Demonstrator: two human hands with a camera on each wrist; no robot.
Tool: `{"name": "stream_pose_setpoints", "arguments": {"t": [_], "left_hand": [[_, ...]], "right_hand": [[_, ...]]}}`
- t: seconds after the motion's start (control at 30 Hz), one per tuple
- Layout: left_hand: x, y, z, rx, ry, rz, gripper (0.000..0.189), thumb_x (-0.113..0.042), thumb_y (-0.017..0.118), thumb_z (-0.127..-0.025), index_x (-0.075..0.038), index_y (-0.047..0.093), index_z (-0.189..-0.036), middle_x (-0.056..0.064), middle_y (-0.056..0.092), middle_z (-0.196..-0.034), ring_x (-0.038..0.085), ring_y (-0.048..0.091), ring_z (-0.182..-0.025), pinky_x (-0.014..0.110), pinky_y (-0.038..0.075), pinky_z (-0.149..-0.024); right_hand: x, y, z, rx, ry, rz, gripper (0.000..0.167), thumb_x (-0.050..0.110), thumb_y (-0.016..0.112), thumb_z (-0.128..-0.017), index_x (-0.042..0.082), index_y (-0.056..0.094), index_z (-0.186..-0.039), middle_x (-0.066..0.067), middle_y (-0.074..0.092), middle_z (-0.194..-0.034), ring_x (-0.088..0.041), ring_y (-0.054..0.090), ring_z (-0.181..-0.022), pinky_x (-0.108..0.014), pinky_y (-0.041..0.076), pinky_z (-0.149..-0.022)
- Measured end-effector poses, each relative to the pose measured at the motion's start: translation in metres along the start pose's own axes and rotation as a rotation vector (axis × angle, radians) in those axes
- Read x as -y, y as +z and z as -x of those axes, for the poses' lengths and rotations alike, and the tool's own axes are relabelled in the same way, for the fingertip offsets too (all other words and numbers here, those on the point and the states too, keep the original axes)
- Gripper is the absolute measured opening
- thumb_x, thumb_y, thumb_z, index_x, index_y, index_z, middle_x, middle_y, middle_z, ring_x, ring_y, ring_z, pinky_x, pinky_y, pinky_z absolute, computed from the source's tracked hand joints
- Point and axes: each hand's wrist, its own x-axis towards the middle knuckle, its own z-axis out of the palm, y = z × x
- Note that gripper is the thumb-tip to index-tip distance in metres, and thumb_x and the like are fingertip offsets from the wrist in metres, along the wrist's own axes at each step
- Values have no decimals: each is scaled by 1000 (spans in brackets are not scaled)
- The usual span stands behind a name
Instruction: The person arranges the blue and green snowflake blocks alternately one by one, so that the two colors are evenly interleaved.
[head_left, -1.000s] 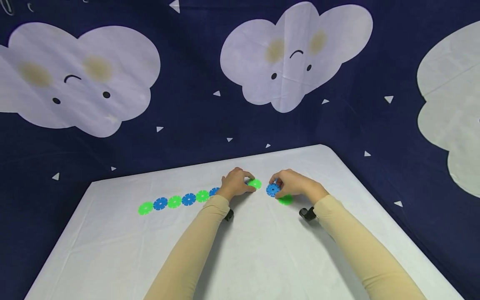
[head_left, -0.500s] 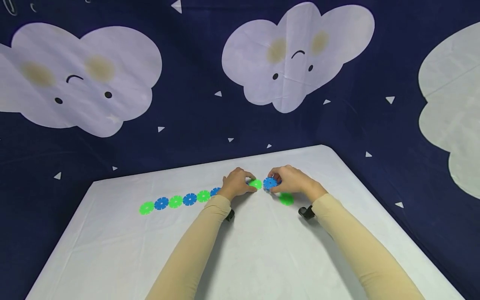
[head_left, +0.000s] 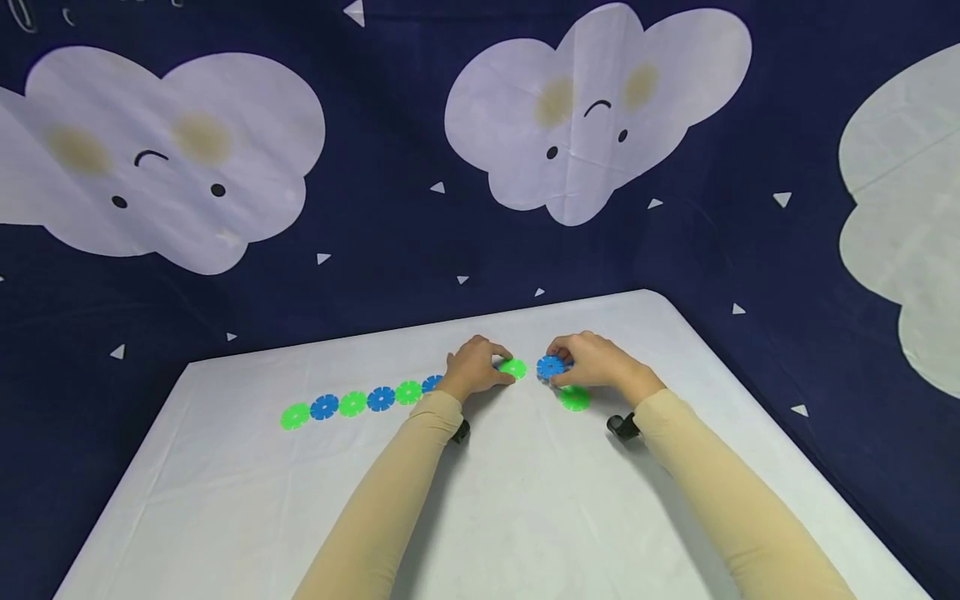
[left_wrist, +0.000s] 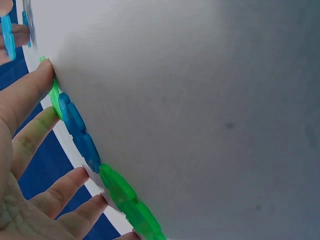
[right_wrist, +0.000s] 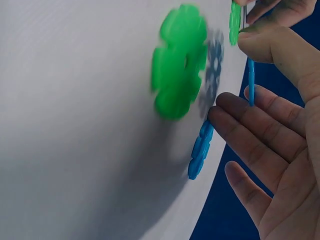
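My left hand [head_left: 474,367] reaches over a row of notched plastic discs. Its thumb and index finger pinch the edges of the green disc [left_wrist: 56,97] at the row's right end; a blue disc [left_wrist: 79,132] adjoins it, largely hidden under the hand in the head view. My right hand [head_left: 596,360] pinches another blue disc [head_left: 550,367] between thumb and fingers, raised above the table and apart from the row. A second blue disc [right_wrist: 201,150] lies under the right fingers in the right wrist view. Nearer me, a loose green disc [head_left: 574,398] lies below the right hand.
Left of my left hand, the row continues with alternating discs, from a green disc [head_left: 295,416] through a blue disc [head_left: 381,398]. They lie on a white table [head_left: 510,500]. A dark blue cloth [head_left: 382,208] with printed clouds hangs behind its far edge.
My right hand has raised the blue disc and carried it left towards the row, then drawn back slightly right with it. The left hand has stayed in place on the green disc.
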Motion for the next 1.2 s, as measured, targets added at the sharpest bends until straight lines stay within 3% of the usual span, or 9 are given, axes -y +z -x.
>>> {"name": "stream_pose_setpoints", "arguments": {"t": [0.3, 0.7, 1.2], "left_hand": [[0, 0, 1, 0, -5, -1, 45, -39, 88, -91, -26, 78, -132, 10, 63, -150, 33, 55, -146, 80, 31, -121], [-1, -1, 1, 9, -13, 5, 44, -39, 87, -91, -26, 78, -133, 9, 64, -149, 31, 55, -145, 79, 32, -121], [-1, 0, -1, 6, -15, -5, 44, -40, 88, -91, -27, 79, -132, 9, 65, -147, 29, 56, -144, 80, 32, -120]], "right_hand": [[-8, -6, 2, -6, 30, 2, 47, 34, 86, -88, 10, 74, -126, -9, 79, -120, -22, 74, -109, -49, 59, -102], [0, -4, -21, 32, 56, 51, 48, 34, 86, -90, 9, 74, -128, -11, 76, -128, -26, 69, -119, -55, 55, -109], [9, -1, -38, 80, 21, 67, 48, 29, 87, -89, 3, 76, -128, -8, 79, -120, -23, 68, -108, -48, 57, -106]]}}
